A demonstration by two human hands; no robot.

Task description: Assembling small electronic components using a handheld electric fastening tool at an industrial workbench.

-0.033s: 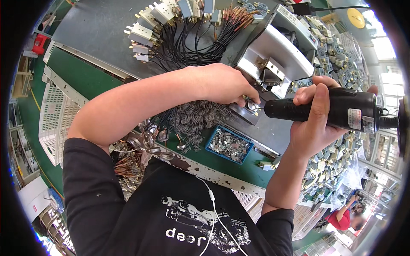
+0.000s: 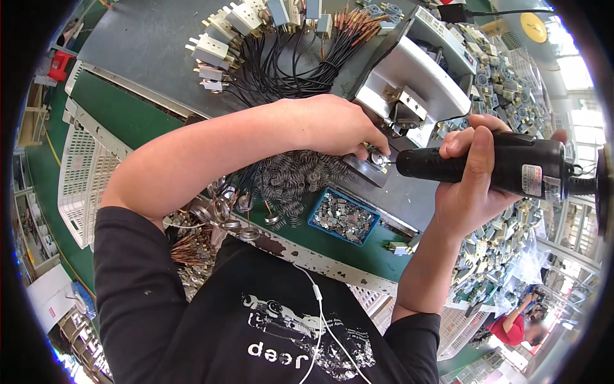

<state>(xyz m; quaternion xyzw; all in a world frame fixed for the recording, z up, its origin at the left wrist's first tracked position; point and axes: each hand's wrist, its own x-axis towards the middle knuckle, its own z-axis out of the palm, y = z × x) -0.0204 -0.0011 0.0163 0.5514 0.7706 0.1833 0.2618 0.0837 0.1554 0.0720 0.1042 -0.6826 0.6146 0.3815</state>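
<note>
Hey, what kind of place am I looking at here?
Probably a factory assembly bench: the right hand holds a black power screwdriver at a metal fixture, with wired connectors and a blue parts tray.

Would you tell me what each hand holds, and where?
Right hand wraps the black power screwdriver around its body; left hand pinches a small metal part.

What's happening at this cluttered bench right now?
A person is working on a small round metal part at a grey metal fixture. The left hand pinches and steadies the part, while the right hand grips a black cylindrical electric screwdriver, tip at the part. A blue tray of small metal pieces and grey coil springs lie nearby.
</note>
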